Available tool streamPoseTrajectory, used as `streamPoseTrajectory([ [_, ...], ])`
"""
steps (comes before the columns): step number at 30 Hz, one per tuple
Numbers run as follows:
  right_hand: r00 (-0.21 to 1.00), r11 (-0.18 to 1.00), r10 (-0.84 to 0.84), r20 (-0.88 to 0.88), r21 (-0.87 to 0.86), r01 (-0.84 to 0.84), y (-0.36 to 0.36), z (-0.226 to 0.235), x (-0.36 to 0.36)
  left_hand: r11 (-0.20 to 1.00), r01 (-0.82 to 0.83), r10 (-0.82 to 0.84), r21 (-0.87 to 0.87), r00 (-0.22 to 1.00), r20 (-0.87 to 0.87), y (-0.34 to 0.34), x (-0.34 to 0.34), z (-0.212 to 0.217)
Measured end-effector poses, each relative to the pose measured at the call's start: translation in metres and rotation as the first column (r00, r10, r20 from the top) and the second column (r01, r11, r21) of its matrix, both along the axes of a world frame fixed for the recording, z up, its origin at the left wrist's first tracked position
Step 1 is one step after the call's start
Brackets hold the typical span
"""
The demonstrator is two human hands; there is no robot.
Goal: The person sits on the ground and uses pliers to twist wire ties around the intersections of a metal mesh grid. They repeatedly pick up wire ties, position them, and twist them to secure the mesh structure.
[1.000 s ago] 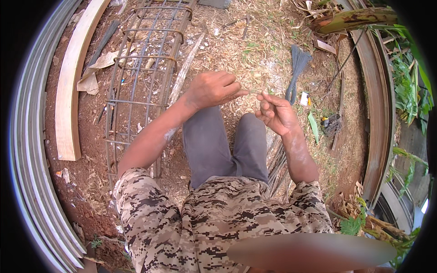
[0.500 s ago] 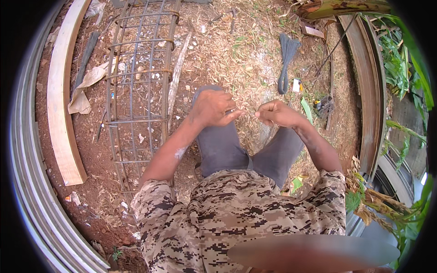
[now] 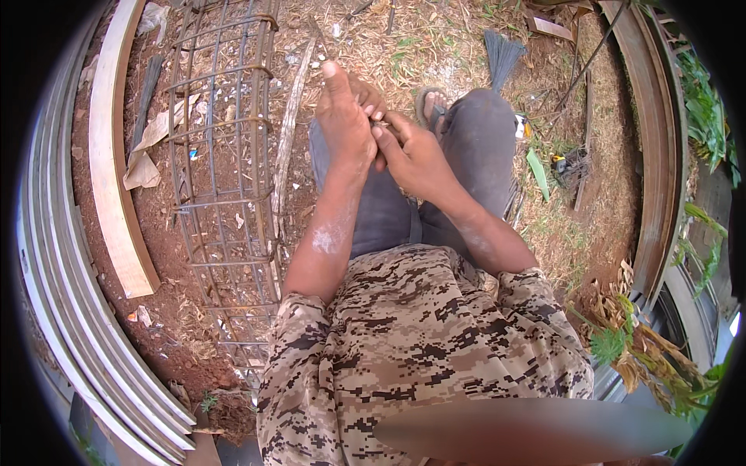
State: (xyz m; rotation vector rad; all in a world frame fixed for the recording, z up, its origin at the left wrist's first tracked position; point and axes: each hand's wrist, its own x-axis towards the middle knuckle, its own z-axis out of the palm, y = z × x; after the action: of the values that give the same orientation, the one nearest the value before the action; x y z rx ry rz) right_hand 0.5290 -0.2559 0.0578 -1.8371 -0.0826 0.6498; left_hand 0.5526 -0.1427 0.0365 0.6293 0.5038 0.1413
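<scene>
My left hand [image 3: 347, 128] is raised over my left thigh, thumb stretched upward and the other fingers curled in. Against those fingertips my right hand [image 3: 420, 161] is closed, its thumb and forefinger pinched together. Whatever lies between the fingers is too small to make out. To the left of my hands, a long cage of rusty steel bars [image 3: 255, 119] tied with square hoops rests on the ground. A bundle of thin dark wire [image 3: 503, 58] lies beyond my right knee, partly hidden by it.
A pale wooden board [image 3: 109, 155] lies left of the cage, beside torn brown paper [image 3: 142, 171]. Stacked long sheets [image 3: 58, 233] curve along the far left. Planks [image 3: 657, 155] line the right side. A small yellow and black object [image 3: 559, 163] lies on the dry, leaf-strewn ground.
My hands, apart before, have come together toward the left, and my left hand has turned thumb up. My right knee now covers part of the wire bundle, and a sandalled foot shows.
</scene>
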Motion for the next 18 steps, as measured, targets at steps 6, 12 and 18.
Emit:
streamPoseTrajectory([
  [6,0.758,0.871,0.487,0.434,-0.311,-0.382,-0.009,-0.032,0.083,0.768,-0.505,0.565,0.394,0.824,-0.046,0.022,0.048,-0.010],
  [12,0.497,0.732,0.612,0.615,-0.205,-0.649,-0.025,-0.079,0.153,0.502,-0.679,0.836,0.535,0.539,-0.101,0.001,0.079,-0.032],
  [18,0.214,0.413,0.849,0.483,-0.354,-0.839,-0.017,-0.073,0.192,0.101,-0.904,0.993,0.415,0.115,0.009,-0.025,0.105,-0.048],
])
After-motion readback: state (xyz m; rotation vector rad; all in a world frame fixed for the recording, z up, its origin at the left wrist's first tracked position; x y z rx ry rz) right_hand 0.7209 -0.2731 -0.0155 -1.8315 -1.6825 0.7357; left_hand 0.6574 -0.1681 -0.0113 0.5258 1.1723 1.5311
